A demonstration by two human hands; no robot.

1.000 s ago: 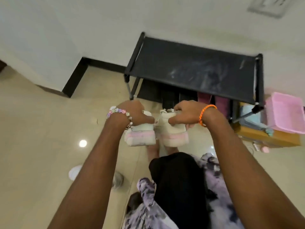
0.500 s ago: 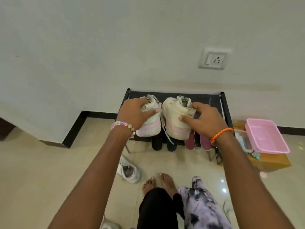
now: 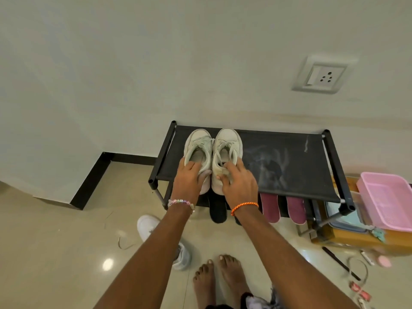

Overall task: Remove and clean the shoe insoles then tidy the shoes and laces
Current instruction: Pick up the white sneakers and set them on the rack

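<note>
**Resting on the rack top: pair of white shoes, both hands on the heels**

Standing side by side and touching, the left white shoe (image 3: 198, 152) and the right white shoe (image 3: 226, 152) sit upright on the top shelf of the black shoe rack (image 3: 289, 161), toes to the wall, at the shelf's left end. The left hand (image 3: 188, 179) lies over the heel of the left shoe, fingers bent into its opening. The right hand (image 3: 239, 181) covers the heel of the right shoe, fingers curled at the collar and laces; how firm either hold is cannot be judged.

Surroundings: two maroon insoles (image 3: 282, 207) lie on the lower shelf, right of a dark shoe (image 3: 218, 208) partly hidden by the wrists. A third white shoe (image 3: 151, 228) lies on the floor, crossed by the left forearm. A pink basket (image 3: 388, 201) sits on a wooden box just right of the rack. A wall socket (image 3: 321, 74) is above.

Change: half a second ago the pair was held up in the air above the rack; it is now set down on the shelf.
</note>
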